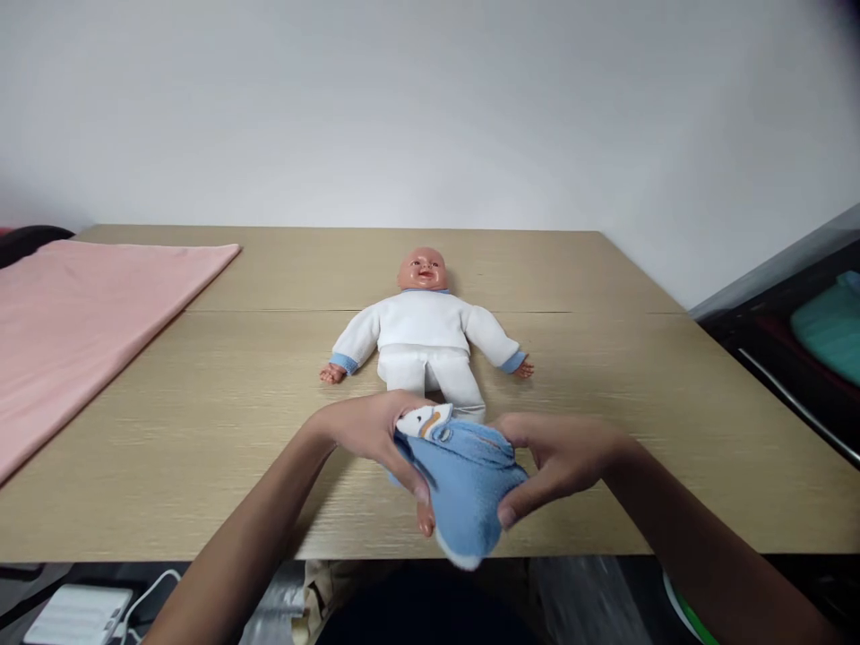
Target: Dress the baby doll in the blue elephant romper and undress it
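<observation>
A baby doll [423, 318] in a white top and white trousers with blue cuffs lies face up on the table, its arms spread and its feet toward me. Over its lower legs I hold a blue fuzzy cloth item [467, 484] with a white-and-orange animal patch and a white tip. My left hand [382, 439] grips its left side, thumb in front and fingers mostly behind. On the opposite side my right hand [554, 457] pinches its edge. One bare doll foot shows below the cloth; the other is hidden.
A pink cloth [100, 313] covers the left part of the wooden table [605, 358]. Below its front edge, a white box with a cable [81, 614] sits at lower left. A dark chair-like thing with teal fabric [829, 327] stands at right.
</observation>
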Available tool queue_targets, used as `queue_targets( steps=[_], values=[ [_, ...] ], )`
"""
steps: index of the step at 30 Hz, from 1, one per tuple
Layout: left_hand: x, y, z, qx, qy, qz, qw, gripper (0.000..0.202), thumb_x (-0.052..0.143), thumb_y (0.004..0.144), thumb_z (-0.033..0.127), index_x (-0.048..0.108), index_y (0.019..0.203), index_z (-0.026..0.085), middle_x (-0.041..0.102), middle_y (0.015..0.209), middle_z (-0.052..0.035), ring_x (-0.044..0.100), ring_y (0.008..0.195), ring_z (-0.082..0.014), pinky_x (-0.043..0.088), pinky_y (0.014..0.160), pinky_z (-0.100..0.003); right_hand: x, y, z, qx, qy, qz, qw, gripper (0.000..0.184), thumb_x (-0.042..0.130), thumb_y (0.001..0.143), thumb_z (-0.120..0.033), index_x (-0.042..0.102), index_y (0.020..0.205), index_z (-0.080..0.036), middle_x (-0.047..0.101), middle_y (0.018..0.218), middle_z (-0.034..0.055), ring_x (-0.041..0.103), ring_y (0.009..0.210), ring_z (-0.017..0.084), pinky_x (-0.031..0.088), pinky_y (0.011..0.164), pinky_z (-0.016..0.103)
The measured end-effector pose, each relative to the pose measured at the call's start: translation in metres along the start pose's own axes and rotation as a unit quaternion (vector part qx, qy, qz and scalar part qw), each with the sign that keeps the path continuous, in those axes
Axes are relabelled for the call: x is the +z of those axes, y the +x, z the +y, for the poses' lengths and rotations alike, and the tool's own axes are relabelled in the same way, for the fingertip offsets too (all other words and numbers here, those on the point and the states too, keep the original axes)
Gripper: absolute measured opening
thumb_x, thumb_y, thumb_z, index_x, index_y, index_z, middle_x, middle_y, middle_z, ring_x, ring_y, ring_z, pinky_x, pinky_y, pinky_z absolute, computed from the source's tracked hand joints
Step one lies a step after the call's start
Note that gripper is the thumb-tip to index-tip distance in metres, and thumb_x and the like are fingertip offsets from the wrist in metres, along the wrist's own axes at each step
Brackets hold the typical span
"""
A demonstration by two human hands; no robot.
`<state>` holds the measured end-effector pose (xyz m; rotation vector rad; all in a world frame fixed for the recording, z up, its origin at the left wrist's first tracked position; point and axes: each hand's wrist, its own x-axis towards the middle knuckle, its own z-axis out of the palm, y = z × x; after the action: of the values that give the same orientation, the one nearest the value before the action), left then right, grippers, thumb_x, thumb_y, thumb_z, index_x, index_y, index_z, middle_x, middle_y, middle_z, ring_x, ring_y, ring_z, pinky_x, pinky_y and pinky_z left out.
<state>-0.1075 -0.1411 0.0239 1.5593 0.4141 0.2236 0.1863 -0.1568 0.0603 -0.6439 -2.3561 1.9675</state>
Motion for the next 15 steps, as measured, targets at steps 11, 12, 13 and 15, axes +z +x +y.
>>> queue_targets(
  steps=[11, 12, 13, 15],
  values=[
    [0.001, -0.001, -0.017, 0.012, -0.045, 0.133, 0.99, 0.039, 0.077, 0.098, 0.042, 0.072, 0.127, 0.018, 0.079, 0.122, -0.0078, 0.071, 0.119, -0.0279, 0.053, 0.115, -0.044, 0.024, 0.007, 0.019, 0.003, 0.128, 0.153, 0.98, 0.05, 0.067, 0.108, -0.062, 0.069, 0.135, -0.02, 0.073, 0.122, 0.0074, 0.067, 0.113, 0.022, 0.057, 0.102, 0.035],
    [0.002, 0.0, -0.016, 0.003, -0.038, 0.141, 0.989, 0.041, 0.077, 0.099, 0.043, 0.072, 0.131, 0.018, 0.079, 0.128, -0.0088, 0.069, 0.125, -0.0295, 0.051, 0.118, -0.045, 0.025, 0.006, 0.02, 0.014, 0.137, 0.134, 0.981, 0.051, 0.067, 0.107, -0.064, 0.07, 0.132, -0.02, 0.073, 0.119, 0.0067, 0.067, 0.108, 0.021, 0.058, 0.097, 0.033],
    [0.004, 0.001, -0.015, -0.003, -0.03, 0.151, 0.988, 0.044, 0.076, 0.099, 0.044, 0.07, 0.135, 0.019, 0.077, 0.134, -0.0092, 0.067, 0.132, -0.0307, 0.05, 0.121, -0.046, 0.026, 0.005, 0.019, 0.03, 0.141, 0.111, 0.983, 0.052, 0.069, 0.104, -0.067, 0.072, 0.125, -0.019, 0.073, 0.111, 0.0052, 0.066, 0.099, 0.019, 0.058, 0.089, 0.03],
    [0.009, 0.004, -0.014, -0.004, -0.012, 0.172, 0.985, 0.05, 0.076, 0.1, 0.046, 0.067, 0.142, 0.021, 0.075, 0.139, -0.0092, 0.063, 0.139, -0.0315, 0.05, 0.121, -0.045, 0.027, 0.002, 0.016, 0.05, 0.117, 0.088, 0.988, 0.053, 0.079, 0.095, -0.07, 0.074, 0.103, -0.018, 0.068, 0.089, 0.0007, 0.061, 0.079, 0.016, 0.055, 0.072, 0.027]
  ],
)
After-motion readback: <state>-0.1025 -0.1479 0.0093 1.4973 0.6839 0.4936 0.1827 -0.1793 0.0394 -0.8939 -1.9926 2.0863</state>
